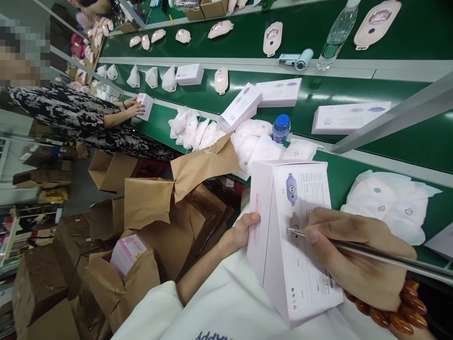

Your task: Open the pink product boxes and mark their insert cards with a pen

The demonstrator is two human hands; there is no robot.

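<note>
A white printed box (pixel 269 264) stands tilted in front of my chest, its side showing a purple device picture and small text. My left hand (pixel 241 230) grips it from the left edge, thumb on the near side and the other fingers hidden behind it. Between the fingers of my right hand (pixel 348 250) is a slim silver pen (pixel 389 259), its fine tip at the box's printed side beside a second, greyish device picture. Amber-coloured beads circle my right wrist.
White-wrapped items (pixel 387 200) lie on the green bench to the right, with more behind the box near a blue-capped bottle (pixel 281 128). Flat white boxes (pixel 350 118) rest on the conveyor. Open cartons (pixel 166 241) crowd the left. A co-worker (pixel 71 120) handles another box.
</note>
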